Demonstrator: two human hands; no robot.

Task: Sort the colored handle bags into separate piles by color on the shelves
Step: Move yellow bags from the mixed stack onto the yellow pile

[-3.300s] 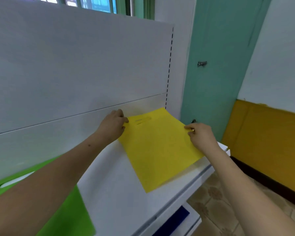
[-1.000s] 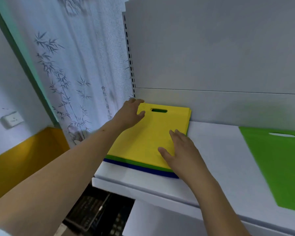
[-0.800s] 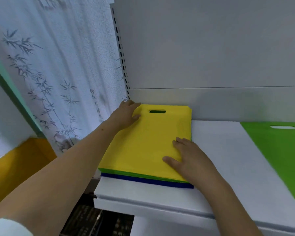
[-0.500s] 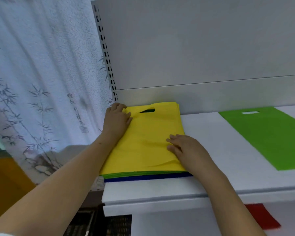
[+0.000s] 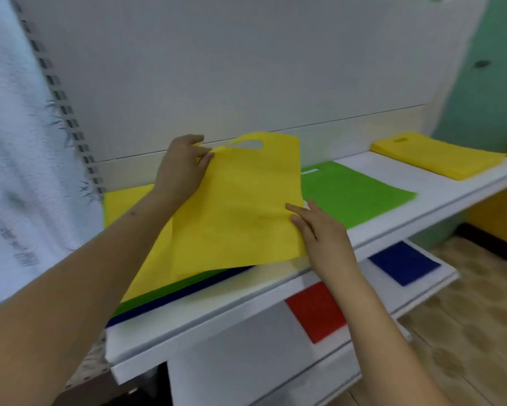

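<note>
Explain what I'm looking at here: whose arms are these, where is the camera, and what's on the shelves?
No machine: a person wears a camera on the head, looking down at their own arms. The left hand pinches the top edge of a yellow handle bag, lifted off a mixed stack showing yellow, green and blue layers. The right hand holds its lower right edge. On the upper shelf lie a green bag and a yellow pile. The lower shelf holds a red bag and a blue bag.
</note>
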